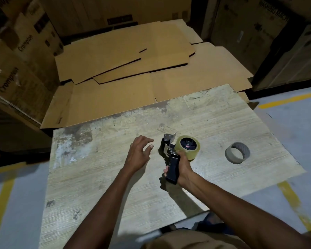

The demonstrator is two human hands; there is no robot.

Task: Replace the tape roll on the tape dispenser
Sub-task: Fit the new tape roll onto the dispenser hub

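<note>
A black tape dispenser (168, 150) stands over the worn table (101, 177), with a full clear-yellowish tape roll (193, 153) on its black hub. My right hand (180, 169) grips the dispenser's black handle. My left hand (139, 155) hovers just left of the dispenser's metal blade end, fingers spread and holding nothing. An empty grey cardboard tape core (237, 153) lies on the table to the right, apart from both hands.
Flattened cardboard sheets (133, 60) are stacked beyond the table's far edge. Tall printed cartons (22, 60) wall in the left and right. The grey floor (294, 137) carries yellow lines.
</note>
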